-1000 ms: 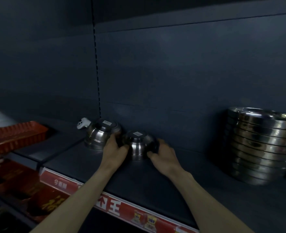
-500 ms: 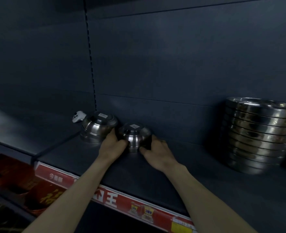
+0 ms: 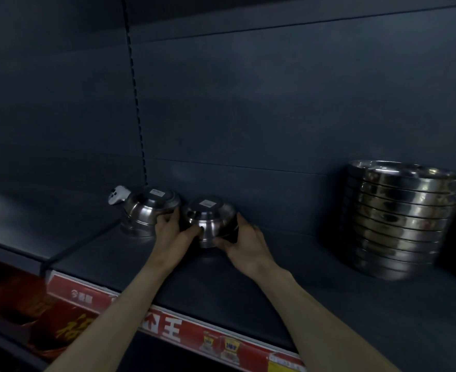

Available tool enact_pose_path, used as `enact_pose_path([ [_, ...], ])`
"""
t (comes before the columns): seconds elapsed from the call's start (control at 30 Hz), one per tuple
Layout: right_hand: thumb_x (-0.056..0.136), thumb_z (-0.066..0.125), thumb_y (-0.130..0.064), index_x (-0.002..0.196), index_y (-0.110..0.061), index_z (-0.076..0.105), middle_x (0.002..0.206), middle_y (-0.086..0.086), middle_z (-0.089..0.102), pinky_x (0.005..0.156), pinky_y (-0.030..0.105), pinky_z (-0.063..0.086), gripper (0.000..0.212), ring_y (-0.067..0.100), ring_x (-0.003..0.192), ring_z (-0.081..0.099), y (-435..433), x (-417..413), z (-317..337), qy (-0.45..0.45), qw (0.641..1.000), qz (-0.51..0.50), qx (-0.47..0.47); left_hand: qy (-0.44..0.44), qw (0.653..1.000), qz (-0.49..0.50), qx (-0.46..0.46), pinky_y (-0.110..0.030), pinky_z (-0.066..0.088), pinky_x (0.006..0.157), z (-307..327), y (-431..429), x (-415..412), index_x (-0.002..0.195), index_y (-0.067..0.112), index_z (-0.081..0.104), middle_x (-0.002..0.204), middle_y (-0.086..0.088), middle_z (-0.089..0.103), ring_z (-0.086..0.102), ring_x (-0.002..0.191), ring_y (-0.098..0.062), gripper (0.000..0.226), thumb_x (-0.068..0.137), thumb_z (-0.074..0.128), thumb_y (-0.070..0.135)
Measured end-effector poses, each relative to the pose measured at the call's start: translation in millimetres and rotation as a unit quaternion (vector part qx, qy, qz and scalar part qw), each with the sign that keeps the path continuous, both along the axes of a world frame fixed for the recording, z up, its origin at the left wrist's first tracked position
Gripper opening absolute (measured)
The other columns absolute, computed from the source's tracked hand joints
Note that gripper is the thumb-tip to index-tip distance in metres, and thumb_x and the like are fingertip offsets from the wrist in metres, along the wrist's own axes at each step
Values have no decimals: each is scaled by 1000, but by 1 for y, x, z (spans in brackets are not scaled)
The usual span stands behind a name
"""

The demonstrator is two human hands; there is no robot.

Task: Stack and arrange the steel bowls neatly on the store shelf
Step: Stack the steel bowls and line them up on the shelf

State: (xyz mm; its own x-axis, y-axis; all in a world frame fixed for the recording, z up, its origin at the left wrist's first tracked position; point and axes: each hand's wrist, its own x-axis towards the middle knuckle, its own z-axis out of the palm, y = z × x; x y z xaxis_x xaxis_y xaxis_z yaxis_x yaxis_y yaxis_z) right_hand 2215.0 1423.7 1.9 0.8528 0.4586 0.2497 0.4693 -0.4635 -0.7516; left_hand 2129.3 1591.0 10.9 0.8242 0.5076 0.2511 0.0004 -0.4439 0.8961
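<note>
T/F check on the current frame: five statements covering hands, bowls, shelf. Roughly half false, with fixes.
1. The left hand and right hand both grip the same small bowl. True.
2. That bowl sits mouth-up. False: it is upside down, with a label on its upturned base.
3. A second bowl stands just to its left. True.
4. The tall steel stack is at the left end of the shelf. False: it stands at the right, apart from the hands.
5. The strip on the shelf's front edge is blue. False: it is red.
</note>
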Motion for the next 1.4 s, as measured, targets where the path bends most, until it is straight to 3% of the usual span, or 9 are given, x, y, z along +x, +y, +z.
enact_pose_path([
  [0.1,71,75,-68,144,-34,56,141,-8,64,117,44,48,83,17,138,54,1,2,-1,-10,999,0,43,-37,999,-3,-16,-31,29,123,2,-4,-4,144,33,55,142,-1,36,36,140,-16,70,76,65,44],
  [0.3,92,81,-42,152,-34,53,147,-1,50,121,37,36,66,18,142,38,-6,1,9,-30,995,-10,99,-96,995,0,0,-5,24,108,1,-7,-6,165,26,32,147,1,33,34,139,-8,86,90,73,34],
  [0.53,96,75,-49,166,-15,35,164,2,36,125,29,25,87,17,153,26,-18,-15,39,-55,991,-22,122,-137,991,-3,-1,-6,29,104,11,-13,-15,156,32,48,142,7,45,42,121,19,59,102,69,41],
  [0.67,93,76,-54,167,-18,35,157,-2,37,116,21,27,91,14,150,31,-37,-28,62,-73,989,-2,130,-180,984,-3,-8,-19,36,110,31,-24,-23,156,38,49,130,10,49,48,121,12,67,95,74,51],
  [0.77,91,80,-51,168,-19,32,150,-8,38,105,5,29,96,4,140,40,-56,-42,80,-68,987,13,148,-223,974,-12,-26,-19,40,107,51,-41,-33,115,75,60,121,9,50,54,108,14,38,85,73,57],
  [0.87,88,81,-52,168,-19,33,148,-10,39,90,-7,31,99,-1,133,41,-76,-59,96,-93,983,8,158,-247,968,-26,-38,-22,43,108,66,-57,-46,111,73,64,124,4,51,56,117,0,37,75,70,70],
  [1.1,87,81,-56,164,-26,42,151,-12,45,101,2,29,92,0,141,44,-134,-90,117,-127,971,-40,198,-269,957,-105,-22,3,41,92,86,-102,-63,155,28,52,134,-3,48,54,108,23,73,87,72,44],
  [1.27,68,78,-86,159,-29,51,155,-15,58,125,35,40,110,2,146,49,-180,-101,132,-124,964,-36,232,-281,947,-149,-45,-16,45,113,102,-138,-68,159,25,46,136,8,49,60,124,10,85,82,76,45],
  [1.4,77,82,-73,158,-26,53,143,-20,67,122,32,43,97,-2,138,55,-212,-116,143,-119,961,-42,245,-293,938,-178,-42,-25,41,120,112,-167,-69,159,25,46,136,6,50,59,128,4,86,83,78,50],
])
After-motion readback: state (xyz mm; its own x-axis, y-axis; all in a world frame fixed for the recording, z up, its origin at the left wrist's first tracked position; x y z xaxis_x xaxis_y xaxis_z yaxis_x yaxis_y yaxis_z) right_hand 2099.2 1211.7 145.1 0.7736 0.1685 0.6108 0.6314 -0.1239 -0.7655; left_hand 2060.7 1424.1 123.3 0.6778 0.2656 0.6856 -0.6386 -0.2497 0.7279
